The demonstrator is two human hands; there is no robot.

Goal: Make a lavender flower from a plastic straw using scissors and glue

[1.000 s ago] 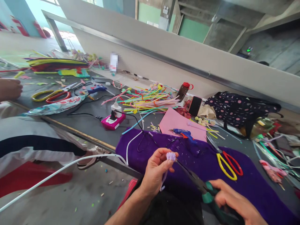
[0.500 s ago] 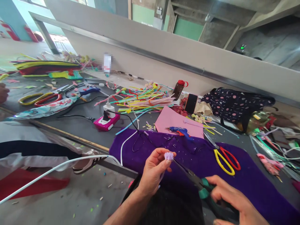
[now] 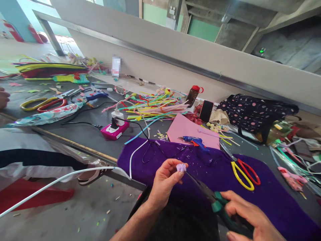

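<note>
Between thumb and fingers, my left hand (image 3: 164,182) pinches a small fuzzy lilac bundle (image 3: 181,167), which looks like coiled pipe cleaner. My right hand (image 3: 250,214) is wrapped round the green-and-black handles of long-nosed pliers (image 3: 213,197). The pliers' tips reach the right side of the lilac bundle; whether they grip it I cannot tell. Below and behind both hands spreads a purple cloth (image 3: 223,177). On it, to the right, lie scissors (image 3: 245,174) with one yellow and one red handle. A blue glue gun (image 3: 195,140) rests beyond my left hand, partly over a pink sheet (image 3: 180,127).
A magenta power strip (image 3: 115,130) with plugs and trailing cables sits left of the cloth. Behind it lie bundled pipe cleaners (image 3: 157,108). A red-lidded bottle (image 3: 193,95), a phone (image 3: 206,111) and a dotted bag (image 3: 255,115) line the back. Another person's hand (image 3: 3,97) is at far left.
Both hands hold nearly the same pose, with the pliers still at the lilac bundle. The view has shifted slightly, moving the background a little to the right.
</note>
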